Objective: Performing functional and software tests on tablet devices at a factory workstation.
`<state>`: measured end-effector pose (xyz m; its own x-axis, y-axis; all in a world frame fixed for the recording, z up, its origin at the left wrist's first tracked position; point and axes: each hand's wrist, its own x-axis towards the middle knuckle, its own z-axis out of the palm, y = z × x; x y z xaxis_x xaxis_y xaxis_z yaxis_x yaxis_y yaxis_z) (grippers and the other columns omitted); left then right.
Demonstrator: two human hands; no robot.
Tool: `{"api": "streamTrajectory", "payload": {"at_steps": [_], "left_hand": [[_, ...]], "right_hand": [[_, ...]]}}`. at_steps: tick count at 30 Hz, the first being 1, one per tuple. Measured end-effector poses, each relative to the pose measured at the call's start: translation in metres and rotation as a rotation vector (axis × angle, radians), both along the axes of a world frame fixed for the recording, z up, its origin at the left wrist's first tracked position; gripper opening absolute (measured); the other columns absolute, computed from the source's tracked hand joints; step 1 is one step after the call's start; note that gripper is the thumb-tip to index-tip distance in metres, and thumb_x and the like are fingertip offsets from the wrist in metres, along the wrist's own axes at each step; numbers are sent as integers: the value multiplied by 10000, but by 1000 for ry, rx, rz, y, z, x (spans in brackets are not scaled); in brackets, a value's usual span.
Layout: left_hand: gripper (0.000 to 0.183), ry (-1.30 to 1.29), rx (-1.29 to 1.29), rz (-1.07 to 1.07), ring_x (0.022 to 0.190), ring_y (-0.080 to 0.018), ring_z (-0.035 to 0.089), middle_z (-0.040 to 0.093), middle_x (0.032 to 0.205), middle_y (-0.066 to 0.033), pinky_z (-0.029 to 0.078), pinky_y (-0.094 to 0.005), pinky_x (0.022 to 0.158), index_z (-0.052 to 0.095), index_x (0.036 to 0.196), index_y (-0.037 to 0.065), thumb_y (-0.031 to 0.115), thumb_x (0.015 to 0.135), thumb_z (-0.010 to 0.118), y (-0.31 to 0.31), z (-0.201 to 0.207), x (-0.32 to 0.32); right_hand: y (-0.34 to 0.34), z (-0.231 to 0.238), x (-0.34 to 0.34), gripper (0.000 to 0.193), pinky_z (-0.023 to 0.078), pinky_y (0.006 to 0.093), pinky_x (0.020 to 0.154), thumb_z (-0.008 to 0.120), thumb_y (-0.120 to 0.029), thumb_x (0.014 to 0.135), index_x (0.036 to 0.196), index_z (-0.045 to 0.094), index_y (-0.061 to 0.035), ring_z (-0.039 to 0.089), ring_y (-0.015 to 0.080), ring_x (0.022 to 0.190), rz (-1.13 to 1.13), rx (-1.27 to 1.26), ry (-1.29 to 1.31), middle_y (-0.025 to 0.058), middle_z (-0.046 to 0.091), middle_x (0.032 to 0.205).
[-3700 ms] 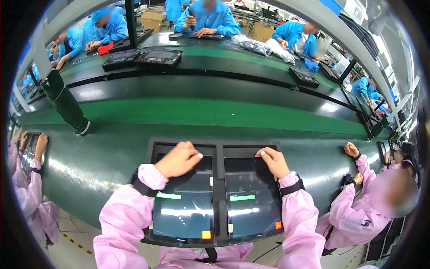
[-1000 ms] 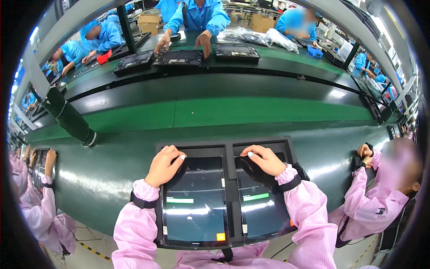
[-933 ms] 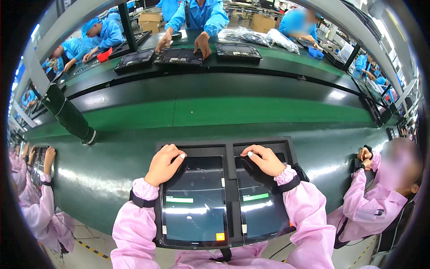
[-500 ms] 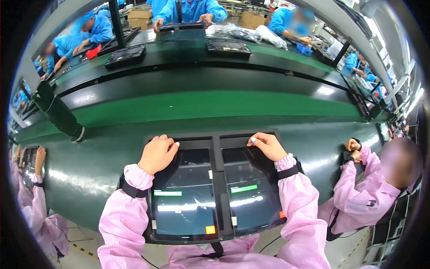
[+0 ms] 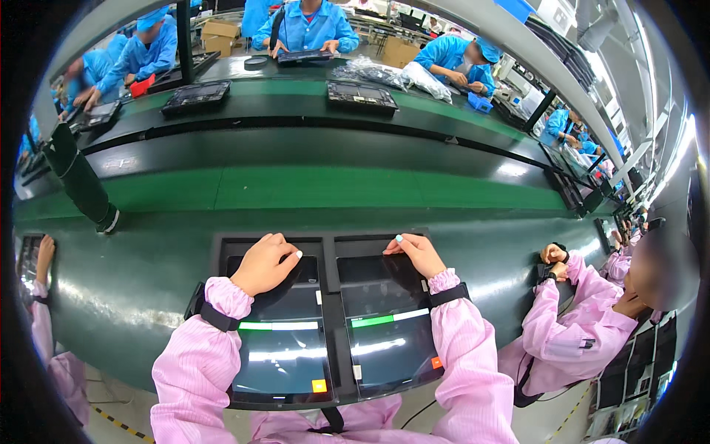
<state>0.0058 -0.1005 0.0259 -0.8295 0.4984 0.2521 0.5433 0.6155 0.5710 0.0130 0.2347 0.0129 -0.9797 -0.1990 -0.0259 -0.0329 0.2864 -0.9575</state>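
Two tablet-like touchscreens lie side by side in a black two-bay tray, the left screen (image 5: 285, 370) and the right screen (image 5: 388, 370). Each lit display carries a bar, part green and part white, and an orange square near its lower edge. My left hand (image 5: 268, 264) rests over the upper part of the left screen, fingers loosely bent and thumb apart. Over the top of the right screen, my right hand (image 5: 416, 255) points inward with loosely bent fingers. I see nothing held in either hand. The tray (image 5: 330, 296) shows between the screens.
Beneath the tray is a dark green workbench (image 5: 133, 296). Beyond it, framed dark panels (image 5: 362, 96) lie on a line where co-workers in blue work. A co-worker in pink (image 5: 569, 325) sits at my right, another at my left. A green-wrapped post (image 5: 80, 177) stands left.
The whole view has shifted left. Relative to the tray, my left hand sits slightly farther right over its screen. The bars, formerly all green, now show white at their right parts.
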Motion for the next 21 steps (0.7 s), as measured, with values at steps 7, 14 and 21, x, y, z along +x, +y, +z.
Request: {"api": "streamTrajectory", "payload": {"at_steps": [7,14,21], "left_hand": [[361,222,-63,-234,1089,-328,466,497,1138,-154,370,-437,917,589,1084,101,174,731,616,-17,40,68],[404,91,-298,-134,1204,-344,357,412,1283,-155,229,-540,988,572,1130,163,269,742,603,-40,35,133],[486,49,-150,40,1210,-416,287,337,1314,-209,187,-532,1011,514,1160,61,253,718,576,-49,39,151]], "right_hand": [[3,34,65,164,455,288,766,513,-99,858,927,616,7,603,184,856,-168,173,323,93,642,898],[7,49,158,165,438,325,811,516,-37,798,921,621,-4,583,249,891,-218,305,328,110,634,911],[-1,43,180,202,445,326,782,557,11,739,927,620,-27,567,270,874,-278,446,426,126,579,906]]}}
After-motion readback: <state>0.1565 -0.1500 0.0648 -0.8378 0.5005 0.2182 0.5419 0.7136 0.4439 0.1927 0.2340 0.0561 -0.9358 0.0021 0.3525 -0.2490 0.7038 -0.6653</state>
